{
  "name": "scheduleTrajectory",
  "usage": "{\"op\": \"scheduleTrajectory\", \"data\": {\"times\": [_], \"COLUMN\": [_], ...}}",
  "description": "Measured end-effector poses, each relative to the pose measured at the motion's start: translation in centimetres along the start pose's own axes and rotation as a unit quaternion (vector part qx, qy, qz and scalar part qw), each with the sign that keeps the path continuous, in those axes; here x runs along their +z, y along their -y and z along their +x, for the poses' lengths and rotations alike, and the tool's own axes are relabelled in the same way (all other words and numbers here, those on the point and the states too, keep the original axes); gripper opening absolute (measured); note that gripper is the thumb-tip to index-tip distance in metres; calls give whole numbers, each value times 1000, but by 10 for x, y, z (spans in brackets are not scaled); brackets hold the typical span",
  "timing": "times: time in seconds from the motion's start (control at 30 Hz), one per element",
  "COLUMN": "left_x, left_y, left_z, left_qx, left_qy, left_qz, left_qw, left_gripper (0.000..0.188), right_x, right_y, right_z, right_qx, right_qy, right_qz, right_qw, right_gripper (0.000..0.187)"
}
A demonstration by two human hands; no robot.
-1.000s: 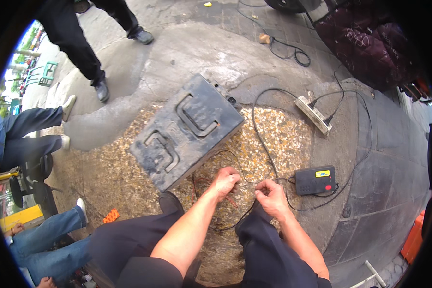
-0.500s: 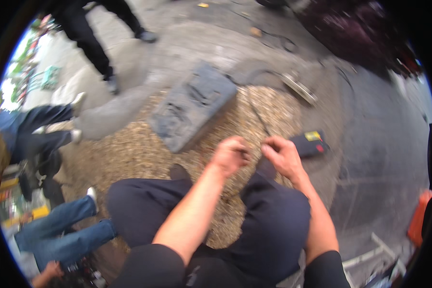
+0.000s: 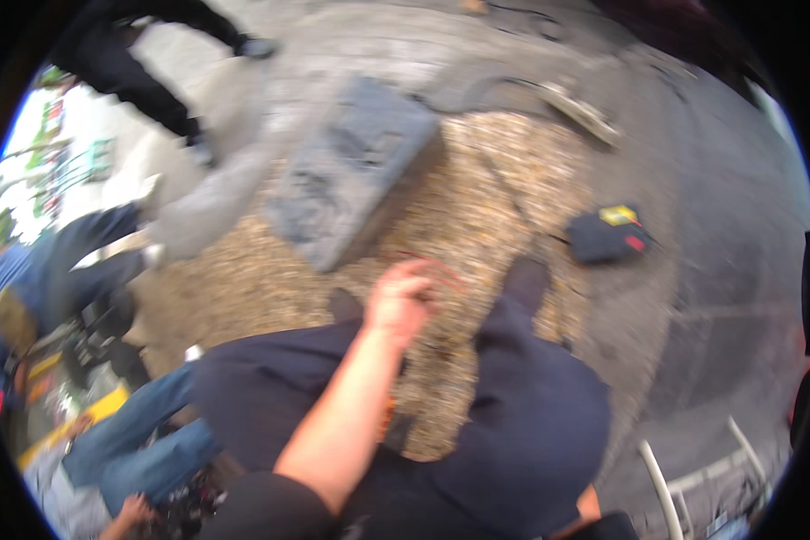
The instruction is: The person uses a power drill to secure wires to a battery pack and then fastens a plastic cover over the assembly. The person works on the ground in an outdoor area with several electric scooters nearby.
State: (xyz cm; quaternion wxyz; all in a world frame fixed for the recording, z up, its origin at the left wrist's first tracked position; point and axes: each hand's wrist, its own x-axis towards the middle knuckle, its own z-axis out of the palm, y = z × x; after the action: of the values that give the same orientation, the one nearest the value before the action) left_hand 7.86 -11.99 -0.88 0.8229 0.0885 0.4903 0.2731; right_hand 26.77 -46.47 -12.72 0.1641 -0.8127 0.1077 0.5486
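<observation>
Left hand (image 3: 400, 301) half curled at a thin red wire (image 3: 443, 273); blurred, so I cannot tell whether it grips. Right hand out of view, state unknown to me. Grey box (image 3: 355, 171) on pebbled ground (image 3: 243, 310) ahead of the shoes (image 3: 526, 281), presumably for easy reach; black case (image 3: 603, 238) and power strip (image 3: 580, 115) rightward, probably to suit cord length.

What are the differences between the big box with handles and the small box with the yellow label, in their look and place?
The big box is much larger than the small box.
The big box looks grey, with two blurred handles on top; the small box is black, with a yellow label and a red spot.
The big box is left of the picture's middle; the small box is on the right.
Both are boxy and on the ground.
</observation>
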Motion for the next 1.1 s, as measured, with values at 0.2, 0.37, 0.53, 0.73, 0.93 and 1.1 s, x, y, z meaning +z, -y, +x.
{"op": "scheduleTrajectory", "data": {"times": [0.2,0.37,0.53,0.73,0.93,1.1], "left_x": [2,3,-1,8,21,20], "left_y": [3,8,12,8,-9,-14], "left_z": [-16,-26,-25,-27,-41,-58], "left_qx": [-12,-8,-7,-21,23,31], "left_qy": [-64,-94,-89,-96,-59,-37], "left_qz": [16,12,6,-8,-43,-62], "left_qw": [998,996,996,995,997,997], "left_gripper": [10,10,10,10,5,8], "right_x": [11,-4,-28,-76,-132,-155], "right_y": [-4,-7,-7,-1,21,123], "right_z": [10,22,22,-4,-94,-174], "right_qx": [30,27,11,-57,-182,-204], "right_qy": [21,3,-19,-39,-1,40], "right_qz": [62,83,111,192,314,379], "right_qw": [997,996,994,979,932,902], "right_gripper": [43,43,42,41,41,39]}}
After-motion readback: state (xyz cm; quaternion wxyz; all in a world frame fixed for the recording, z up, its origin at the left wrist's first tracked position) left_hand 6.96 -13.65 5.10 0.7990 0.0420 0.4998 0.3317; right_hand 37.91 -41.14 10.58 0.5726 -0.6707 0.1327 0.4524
